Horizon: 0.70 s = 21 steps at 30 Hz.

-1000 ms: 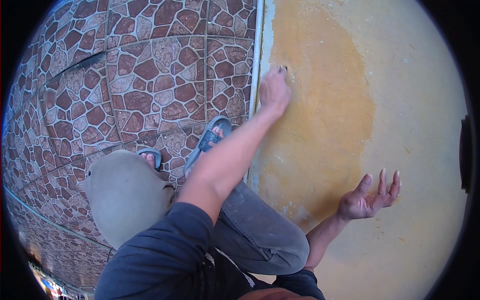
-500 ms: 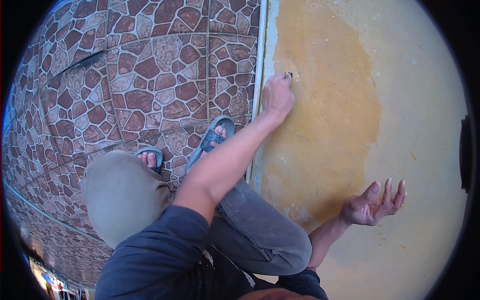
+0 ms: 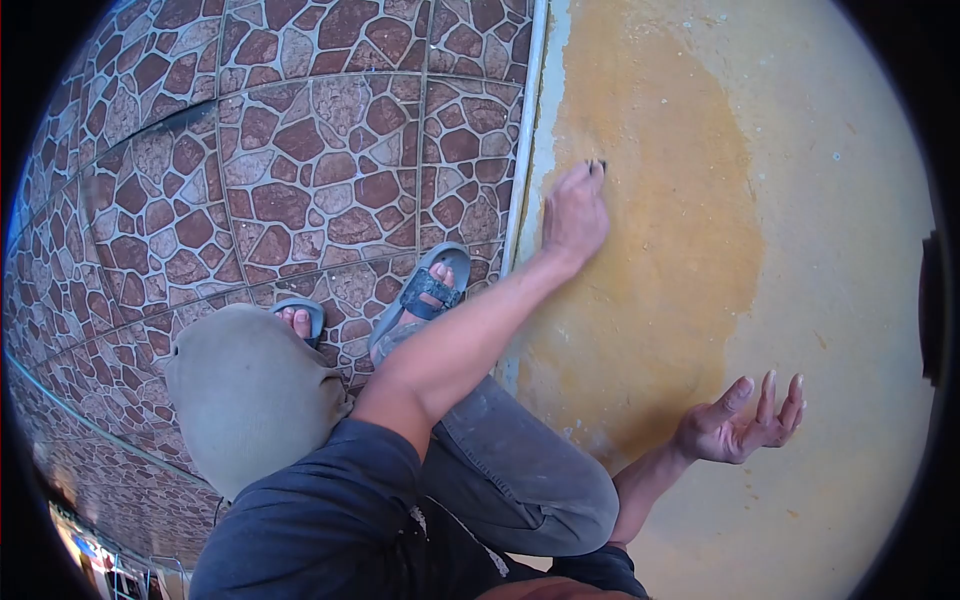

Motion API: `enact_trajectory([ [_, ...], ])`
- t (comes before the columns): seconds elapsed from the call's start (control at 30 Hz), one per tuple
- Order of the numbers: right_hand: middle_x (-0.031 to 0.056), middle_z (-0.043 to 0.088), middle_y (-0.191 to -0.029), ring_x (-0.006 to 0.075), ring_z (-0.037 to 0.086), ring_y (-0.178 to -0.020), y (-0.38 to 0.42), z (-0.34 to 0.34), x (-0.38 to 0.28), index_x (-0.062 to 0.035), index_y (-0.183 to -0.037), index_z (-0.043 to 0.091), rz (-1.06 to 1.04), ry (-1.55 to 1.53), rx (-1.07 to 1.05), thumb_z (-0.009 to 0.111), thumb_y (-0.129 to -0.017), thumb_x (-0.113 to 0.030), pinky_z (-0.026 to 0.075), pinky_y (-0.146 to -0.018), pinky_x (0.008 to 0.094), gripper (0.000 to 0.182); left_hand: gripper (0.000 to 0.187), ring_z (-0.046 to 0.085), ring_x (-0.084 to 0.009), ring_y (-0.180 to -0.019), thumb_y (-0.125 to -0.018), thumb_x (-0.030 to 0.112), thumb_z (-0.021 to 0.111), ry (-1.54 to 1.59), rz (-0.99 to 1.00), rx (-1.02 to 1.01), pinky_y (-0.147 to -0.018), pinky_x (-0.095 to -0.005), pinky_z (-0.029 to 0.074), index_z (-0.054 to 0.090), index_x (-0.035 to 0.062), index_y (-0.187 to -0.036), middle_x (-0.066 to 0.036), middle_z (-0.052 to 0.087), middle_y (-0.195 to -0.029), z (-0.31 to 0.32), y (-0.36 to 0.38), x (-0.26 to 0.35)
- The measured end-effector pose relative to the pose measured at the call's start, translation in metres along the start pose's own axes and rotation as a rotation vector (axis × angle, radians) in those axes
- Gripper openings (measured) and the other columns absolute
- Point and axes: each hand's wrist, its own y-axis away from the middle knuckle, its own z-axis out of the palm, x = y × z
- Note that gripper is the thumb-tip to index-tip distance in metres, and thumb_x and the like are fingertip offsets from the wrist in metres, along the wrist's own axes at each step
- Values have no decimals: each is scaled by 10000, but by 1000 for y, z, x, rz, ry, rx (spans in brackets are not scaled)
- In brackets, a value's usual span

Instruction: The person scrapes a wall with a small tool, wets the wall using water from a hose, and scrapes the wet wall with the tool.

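Note:
My left hand (image 3: 576, 218) is closed near the left edge of a yellow painted wall (image 3: 840, 270). Between its fingertips pokes out a small dark piece (image 3: 597, 166), mostly hidden, so its kind cannot be made out. The fingers are slightly smeared by motion. Around this hand spreads a darker ochre patch (image 3: 680, 230) with a ragged border and pale specks. Lower right, my right hand (image 3: 738, 428) hangs in front of the wall, thumb and fingers apart and curved, holding nothing.
A pale strip (image 3: 526, 140) runs along the wall's edge beside stone-patterned floor tiles (image 3: 300, 200). My sandalled feet (image 3: 432, 285) stand on the tiles, and my bent knees (image 3: 250, 390) rise beside my left arm. A thin hose-like line (image 3: 100, 430) crosses the floor at far left.
My left hand has shifted slightly right and down, away from the strip, with the dark piece still in its fingers. The whole view has moved a little; my right hand keeps its pose.

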Motion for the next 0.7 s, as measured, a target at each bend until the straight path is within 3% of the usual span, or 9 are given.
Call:
enact_trajectory([
  [0.17,196,617,-1224,304,439,-1268,5,-5,11,-21,-1015,686,-81,7,-30,673,-887,-146,278,-1115,482,179,220,610,-402,-896,-909,55,493,-10,-203,130,-778,-499,476,673,-13,-1013,-221,604,-922,15,-90,-35],
  [0.27,189,626,-1216,302,442,-1260,6,-5,15,-29,-999,690,-78,-40,1,674,-886,-147,284,-1109,478,164,226,607,-407,-902,-901,55,497,-20,-237,146,-789,-497,478,675,-14,-1021,-228,600,-942,20,-73,-42],
  [0.33,185,630,-1215,299,444,-1255,4,-3,12,-32,-991,692,-76,-57,14,673,-886,-145,287,-1107,476,156,239,607,-413,-921,-887,44,498,-124,-176,95,-799,-492,483,677,-15,-1034,-228,597,-961,16,-25,-45],
  [0.4,181,634,-1213,293,449,-1246,1,-2,7,-31,-995,692,-75,42,-16,667,-893,-147,299,-1102,466,157,259,608,-416,-932,-871,26,489,-92,-280,26,-814,-489,484,673,-21,-1046,-229,597,-967,8,17,-47],
  [0.5,173,638,-1211,286,451,-1243,0,1,3,-29,-999,694,-52,19,-9,668,-893,-145,304,-1100,457,159,257,609,-410,-950,-868,33,497,-103,-376,-65,-827,-494,480,671,-23,-1048,-227,601,-977,4,1,-42],
  [0.57,168,640,-1211,285,450,-1244,1,-1,4,-28,-1000,695,-66,37,-30,670,-892,-144,308,-1097,455,160,233,613,-403,-962,-890,65,513,-79,-452,-49,-846,-494,477,669,-20,-1041,-220,607,-981,6,-42,-41],
  [0.63,162,641,-1211,283,450,-1244,1,-3,7,-28,-1002,696,-79,62,-54,672,-892,-142,311,-1094,452,161,223,616,-399,-988,-913,97,522,-35,-433,122,-859,-489,483,666,-5,-1050,-211,614,-1004,17,-75,-48],
  [0.7,160,641,-1213,282,452,-1242,2,-3,7,-25,-997,696,-77,13,-45,671,-894,-135,325,-1083,451,154,220,615,-402,-1001,-919,101,523,-64,-459,63,-866,-484,486,665,4,-1056,-212,616,-1021,13,-64,-47],
])
